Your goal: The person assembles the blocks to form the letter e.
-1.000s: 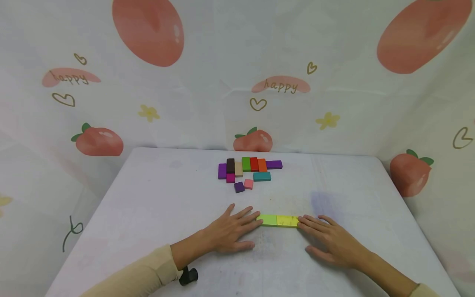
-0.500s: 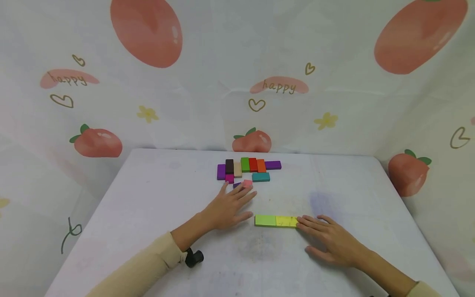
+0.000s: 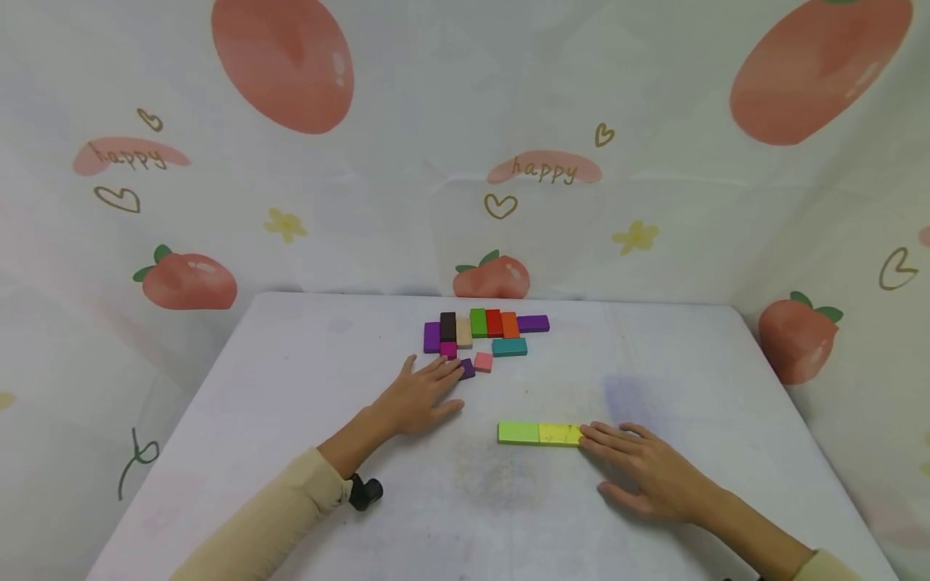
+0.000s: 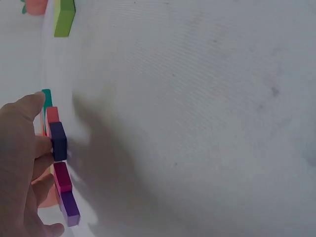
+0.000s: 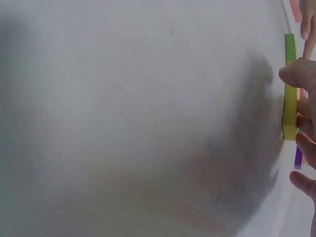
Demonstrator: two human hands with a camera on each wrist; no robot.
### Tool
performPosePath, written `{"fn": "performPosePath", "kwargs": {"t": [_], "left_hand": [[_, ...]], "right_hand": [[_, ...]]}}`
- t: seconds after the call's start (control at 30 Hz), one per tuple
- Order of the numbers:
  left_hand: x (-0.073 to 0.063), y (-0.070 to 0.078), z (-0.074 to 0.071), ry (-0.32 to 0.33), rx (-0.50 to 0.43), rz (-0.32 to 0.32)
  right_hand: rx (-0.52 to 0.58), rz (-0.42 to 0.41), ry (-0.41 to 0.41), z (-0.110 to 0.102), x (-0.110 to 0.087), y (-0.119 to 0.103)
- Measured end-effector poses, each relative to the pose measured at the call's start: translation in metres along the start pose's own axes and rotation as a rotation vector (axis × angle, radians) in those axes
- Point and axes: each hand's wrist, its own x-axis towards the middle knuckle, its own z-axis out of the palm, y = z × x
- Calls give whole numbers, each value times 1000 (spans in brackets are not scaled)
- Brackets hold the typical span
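My left hand point(image 3: 416, 398) reaches out with fingers spread, its fingertips at the dark purple cube point(image 3: 468, 369) and just in front of the magenta cube point(image 3: 448, 349). Beside the dark purple cube lies a pink cube point(image 3: 483, 362). In the left wrist view the fingers stretch behind the dark purple cube point(image 4: 58, 141). My right hand point(image 3: 647, 472) lies with straight fingers, the fingertips on the right end of a yellow block point(image 3: 559, 435). A light green block point(image 3: 518, 433) adjoins the yellow one end to end in a row.
At the back of the white table point(image 3: 305, 371) lie purple point(image 3: 432, 337), dark brown point(image 3: 448, 326), beige point(image 3: 464, 332), green point(image 3: 479, 323), red point(image 3: 494, 323), orange point(image 3: 510, 324) and teal point(image 3: 509, 347) blocks, plus another purple block point(image 3: 534, 323). A printed cloth point(image 3: 392, 161) hangs behind.
My left hand has left the light green block's end and moved back and leftward to the small cubes, passing over the pink one. My right hand has stayed at the yellow block.
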Motion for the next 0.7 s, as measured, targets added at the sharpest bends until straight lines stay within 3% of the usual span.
{"fn": "performPosePath", "kwargs": {"t": [0.3, 0.7], "left_hand": [[-15, -1, -2, -25, -31, 55], [-35, 11, 0, -130, -52, 186]], "right_hand": [[6, -2, 4, -1, 1, 0], [-3, 7, 3, 0, -1, -2]]}}
